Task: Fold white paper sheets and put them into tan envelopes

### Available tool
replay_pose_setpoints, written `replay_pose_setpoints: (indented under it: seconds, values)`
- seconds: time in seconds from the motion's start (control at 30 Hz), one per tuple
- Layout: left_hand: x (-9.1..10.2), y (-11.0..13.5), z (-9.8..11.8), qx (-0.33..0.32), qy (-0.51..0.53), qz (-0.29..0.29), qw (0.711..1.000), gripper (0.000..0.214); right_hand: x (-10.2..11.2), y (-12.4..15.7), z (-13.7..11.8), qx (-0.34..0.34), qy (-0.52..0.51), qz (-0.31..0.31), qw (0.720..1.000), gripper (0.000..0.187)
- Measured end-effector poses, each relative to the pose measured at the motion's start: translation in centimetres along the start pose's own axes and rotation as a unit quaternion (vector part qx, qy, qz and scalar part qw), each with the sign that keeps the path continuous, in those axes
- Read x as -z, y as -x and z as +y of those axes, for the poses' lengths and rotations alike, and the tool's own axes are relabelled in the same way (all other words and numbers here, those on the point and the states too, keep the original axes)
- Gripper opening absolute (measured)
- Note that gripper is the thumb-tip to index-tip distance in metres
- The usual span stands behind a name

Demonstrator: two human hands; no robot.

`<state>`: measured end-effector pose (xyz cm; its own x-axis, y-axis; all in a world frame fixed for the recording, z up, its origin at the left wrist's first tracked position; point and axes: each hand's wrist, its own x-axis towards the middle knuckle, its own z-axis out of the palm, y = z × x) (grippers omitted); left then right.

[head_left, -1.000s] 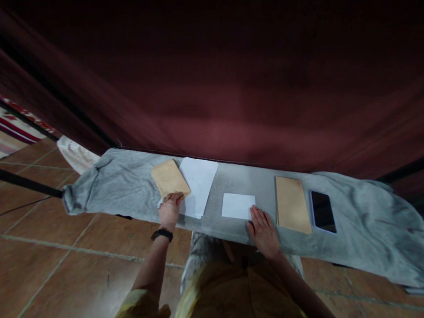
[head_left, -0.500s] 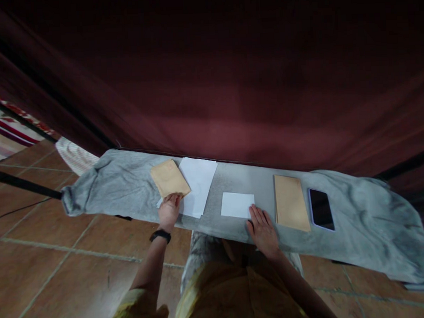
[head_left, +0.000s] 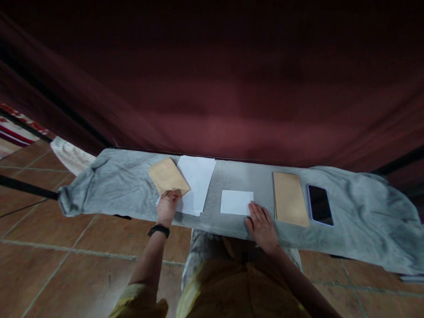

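Note:
My left hand (head_left: 167, 208) has its fingers curled at the near edge of a brown envelope (head_left: 166, 176), closed on it; the fingertips are partly hidden. That envelope lies askew over white paper sheets (head_left: 198, 178), covering their left part. My right hand (head_left: 262, 226) rests flat and open, fingertips at the near right corner of a smaller white sheet, apparently folded paper (head_left: 236, 202). To the right of that hand lies a stack of brown envelopes (head_left: 290, 200), apart from it.
A phone (head_left: 320, 205) with a dark screen lies right of the envelope stack. All of this rests on a narrow bench covered with a grey cloth (head_left: 369, 217), bunched at both ends. A dark red curtain (head_left: 224, 107) hangs along the far edge. Black bars (head_left: 21, 185) stand at the left.
The whole view has shifted slightly. Both hands stay at nearly the same places, the left at the envelope and the right at the small white sheet.

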<state>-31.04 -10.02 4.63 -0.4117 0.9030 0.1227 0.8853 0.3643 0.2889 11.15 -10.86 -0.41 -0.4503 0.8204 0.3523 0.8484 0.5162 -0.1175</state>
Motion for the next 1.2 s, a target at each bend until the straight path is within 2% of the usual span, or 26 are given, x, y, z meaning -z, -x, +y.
replay_pose_setpoints:
  seconds: [0.2, 0.3, 0.53, 0.67, 0.93, 1.2]
  values:
    - [-0.6, -0.1, -0.4, 0.003, 0.000, 0.017, 1.000, 0.026, -0.1, 0.0, 0.0, -0.001, -0.004, 0.004, 1.000, 0.058]
    - [-0.5, -0.1, -0.4, -0.019, -0.012, 0.015, 1.000, 0.028, -0.1, 0.0, 0.1, 0.001, -0.006, 0.001, 1.000, 0.058]
    - [0.6, 0.4, 0.7, -0.088, -0.139, -0.055, 0.985, 0.033, -0.1, 0.0, 0.1, -0.005, -0.005, -0.012, 1.000, 0.056]
    - [1.1, 0.3, 1.3, -0.105, -0.158, -0.078, 0.979, 0.038, 0.0, -0.1, 0.1, -0.004, -0.009, -0.011, 1.000, 0.056]
    - [1.1, -0.2, 2.5, -0.082, -0.173, -0.093, 0.977, 0.033, 0.4, -0.2, -0.1, -0.012, -0.011, -0.017, 1.000, 0.055]
    - [2.8, -0.2, 4.1, -0.056, -0.187, -0.076, 0.978, 0.028, 0.4, -0.3, -0.2, -0.017, -0.018, -0.016, 1.000, 0.055]
